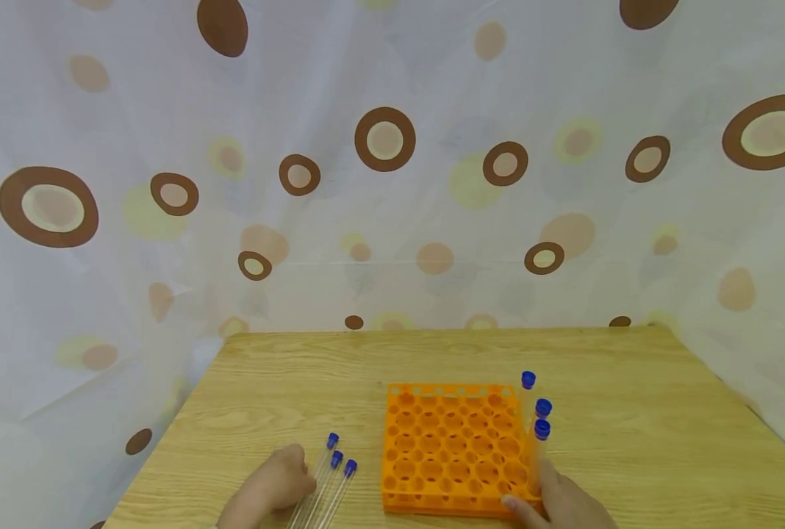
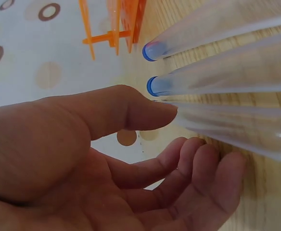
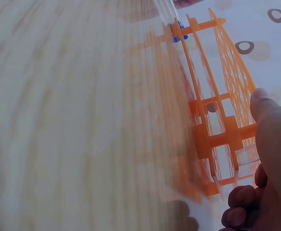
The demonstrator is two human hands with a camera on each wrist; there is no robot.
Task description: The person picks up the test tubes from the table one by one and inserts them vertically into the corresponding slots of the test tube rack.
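An orange test tube rack [image 1: 455, 448] stands on the table, with three blue-capped test tubes [image 1: 542, 429] upright along its right side. My right hand [image 1: 564, 503] holds the rack's near right corner, thumb over the front edge and fingers curled at the side. To the rack's left lie three clear test tubes [image 1: 333, 488] with blue caps, side by side and pointing away from me. My left hand [image 1: 273, 481] is at the leftmost of these. In the left wrist view its thumb and loosely bent fingers are apart, with a test tube [image 2: 236, 122] just beyond the fingertips.
The wooden table [image 1: 631, 419] reaches back to a white curtain [image 1: 392, 220] printed with brown and yellow circles. That curtain also hangs along the left and right sides. The rack has several rows of round holes.
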